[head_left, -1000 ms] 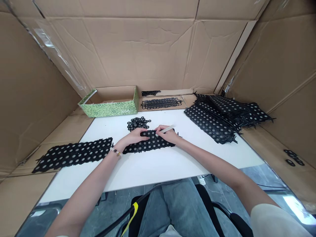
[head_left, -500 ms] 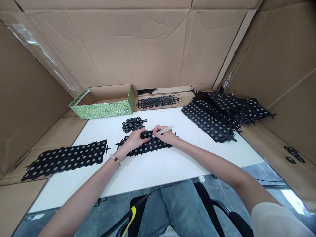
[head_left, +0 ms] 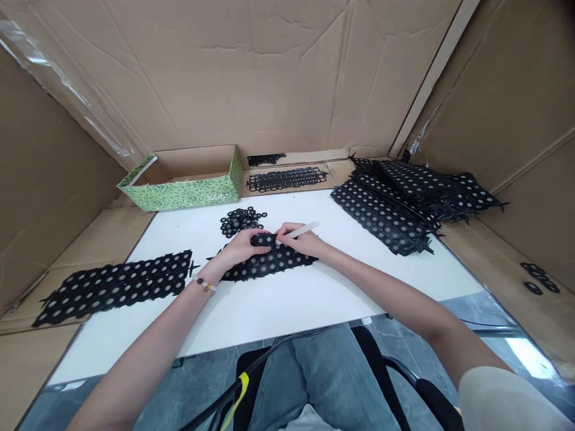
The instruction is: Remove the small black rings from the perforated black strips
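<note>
The left hand (head_left: 239, 248) grips a black sheet (head_left: 273, 261) on the table (head_left: 265, 308). The right hand (head_left: 303, 240), over it, pinches a stick (head_left: 307, 228). From the sheet, rings (head_left: 239, 222) lie at eleven o'clock.

Left hand (head_left: 242, 246): back up, thumb and index apart
Right hand (head_left: 302, 239): thumb and fingers pinched
Left forearm (head_left: 150, 347): angled forward, inward
Right forearm (head_left: 381, 286): same, elbow bent

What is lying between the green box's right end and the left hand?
In the head view, a pile of black rings lies there, on the white table.
</note>
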### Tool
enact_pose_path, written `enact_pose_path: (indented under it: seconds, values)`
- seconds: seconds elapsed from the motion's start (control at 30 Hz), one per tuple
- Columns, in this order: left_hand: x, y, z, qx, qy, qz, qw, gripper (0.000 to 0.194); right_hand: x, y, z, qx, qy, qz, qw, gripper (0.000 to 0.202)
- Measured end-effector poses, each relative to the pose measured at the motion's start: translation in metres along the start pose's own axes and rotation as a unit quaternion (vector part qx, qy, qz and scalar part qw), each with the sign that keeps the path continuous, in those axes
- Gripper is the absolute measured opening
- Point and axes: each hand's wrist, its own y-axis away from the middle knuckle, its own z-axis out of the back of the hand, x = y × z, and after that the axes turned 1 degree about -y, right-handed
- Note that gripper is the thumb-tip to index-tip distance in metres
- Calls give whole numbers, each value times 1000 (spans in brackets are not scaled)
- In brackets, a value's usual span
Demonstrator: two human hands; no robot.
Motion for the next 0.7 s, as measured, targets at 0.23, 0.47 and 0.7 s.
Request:
enact_pose_path:
  seconds: [0.23, 0.47, 0.7]
  values:
    - [-7, 4, -1, 4, -127, 17, 992, 46, -5, -1, 11, -5, 6, -45, 999, 14]
    - [-16, 6, -13, -34, -122, -5, 992, 38, -9, -1, 8, -8, -22, -22, 999, 14]
    - [-18, 5, -14, -34, 13, 42, 998, 41, -5, -3, 12, 28, -61, -43, 997, 14]
